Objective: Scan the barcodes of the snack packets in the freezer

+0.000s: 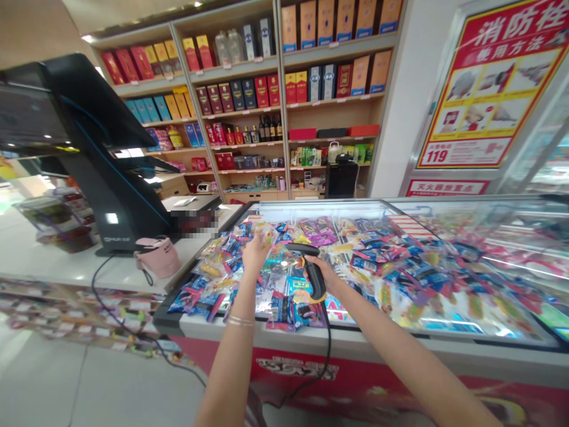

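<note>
My right hand [320, 268] is wrapped round the grip of a black and yellow barcode scanner [315, 279], whose head points left. From its grip a black cable hangs down in front of the freezer. My left hand [255, 254] is closed on a clear snack packet [267, 235] with something yellowish inside, held just left of the scanner's head. Under and around both hands, many blue, purple and clear snack packets [411, 267] lie spread over the glass top of a chest freezer [213, 332]. Fingertips of my left hand are partly hidden.
At the left a counter [80, 270] carries a black checkout terminal [120, 172], a pink pouch [157, 256] and stacked tubs [62, 219]. Shelves [284, 107] of boxes and bottles stand behind the freezer. The scanner's cable [146, 338] loops low on the left.
</note>
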`<state>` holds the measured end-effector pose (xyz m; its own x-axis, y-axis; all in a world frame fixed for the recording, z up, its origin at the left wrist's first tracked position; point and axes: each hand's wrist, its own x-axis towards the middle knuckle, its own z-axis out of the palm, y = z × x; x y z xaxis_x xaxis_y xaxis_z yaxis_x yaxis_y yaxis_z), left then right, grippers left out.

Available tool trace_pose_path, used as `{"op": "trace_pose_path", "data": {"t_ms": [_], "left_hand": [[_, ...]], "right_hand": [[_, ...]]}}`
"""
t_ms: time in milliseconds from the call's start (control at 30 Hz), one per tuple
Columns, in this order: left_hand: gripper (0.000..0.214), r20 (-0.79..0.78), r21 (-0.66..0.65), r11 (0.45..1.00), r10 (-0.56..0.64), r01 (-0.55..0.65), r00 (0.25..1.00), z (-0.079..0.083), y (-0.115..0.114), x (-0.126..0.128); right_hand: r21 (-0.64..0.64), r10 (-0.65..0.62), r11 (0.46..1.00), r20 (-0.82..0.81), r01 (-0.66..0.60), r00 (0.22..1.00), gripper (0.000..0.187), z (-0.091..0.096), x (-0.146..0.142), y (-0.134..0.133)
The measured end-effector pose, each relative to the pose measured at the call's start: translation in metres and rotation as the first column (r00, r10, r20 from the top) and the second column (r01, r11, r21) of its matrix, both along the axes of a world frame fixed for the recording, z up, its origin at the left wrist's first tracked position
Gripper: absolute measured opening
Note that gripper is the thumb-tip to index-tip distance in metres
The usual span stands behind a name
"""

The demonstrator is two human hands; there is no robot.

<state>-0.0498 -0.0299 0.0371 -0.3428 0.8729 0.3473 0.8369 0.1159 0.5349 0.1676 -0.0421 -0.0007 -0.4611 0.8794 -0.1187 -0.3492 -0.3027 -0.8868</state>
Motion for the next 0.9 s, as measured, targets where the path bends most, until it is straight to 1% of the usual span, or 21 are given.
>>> {"op": "trace_pose_path", "data": {"t_ms": [67, 133, 200, 267, 400, 467, 667, 800, 900], "left_hand": [[0.034, 0.079, 0.029, 0.998, -0.065, 0.063, 0.995, -0.010, 0.017, 0.007], [0.031, 0.158, 0.064, 0.988, -0.148, 0.139, 0.976, -0.022, 0.029, 0.010], [0.031, 0.210, 0.098, 0.978, -0.204, 0.187, 0.956, -0.033, 0.034, 0.010], [0.033, 0.234, 0.108, 0.977, -0.204, 0.183, 0.951, -0.040, 0.033, 0.008], [0.027, 0.217, 0.088, 0.989, -0.139, 0.122, 0.966, -0.044, 0.027, 0.009], [0.025, 0.199, 0.092, 0.989, -0.136, 0.119, 0.970, -0.045, 0.025, 0.012], [0.027, 0.248, 0.169, 0.970, -0.215, 0.177, 0.945, -0.050, 0.030, 0.016], [0.022, 0.288, 0.134, 0.967, -0.249, 0.218, 0.925, -0.050, 0.032, 0.014], [0.021, 0.307, 0.128, 0.966, -0.254, 0.225, 0.917, -0.049, 0.031, 0.013]], "right_hand": [[0.003, -0.016, 1.000, 0.002, 0.016, 1.000, 0.022, 0.000, 0.000, 0.000], [0.012, -0.037, 0.999, -0.013, 0.037, 0.999, 0.021, -0.001, 0.001, 0.001], [0.009, -0.045, 0.999, -0.029, 0.046, 0.999, 0.021, -0.002, 0.001, 0.003], [-0.001, -0.028, 1.000, -0.045, 0.028, 0.999, 0.024, -0.003, 0.001, 0.004], [0.042, 0.036, 0.999, -0.120, -0.031, 0.992, 0.027, -0.005, 0.003, 0.005], [0.068, 0.043, 0.997, -0.142, -0.034, 0.989, 0.028, -0.005, 0.005, 0.004], [0.120, 0.053, 0.992, -0.122, -0.038, 0.991, 0.030, 0.002, 0.009, -0.001], [0.143, 0.053, 0.989, -0.127, -0.035, 0.990, 0.032, 0.003, 0.009, -0.001], [0.154, 0.044, 0.988, -0.151, -0.021, 0.988, 0.033, 0.001, 0.008, 0.000]]}}
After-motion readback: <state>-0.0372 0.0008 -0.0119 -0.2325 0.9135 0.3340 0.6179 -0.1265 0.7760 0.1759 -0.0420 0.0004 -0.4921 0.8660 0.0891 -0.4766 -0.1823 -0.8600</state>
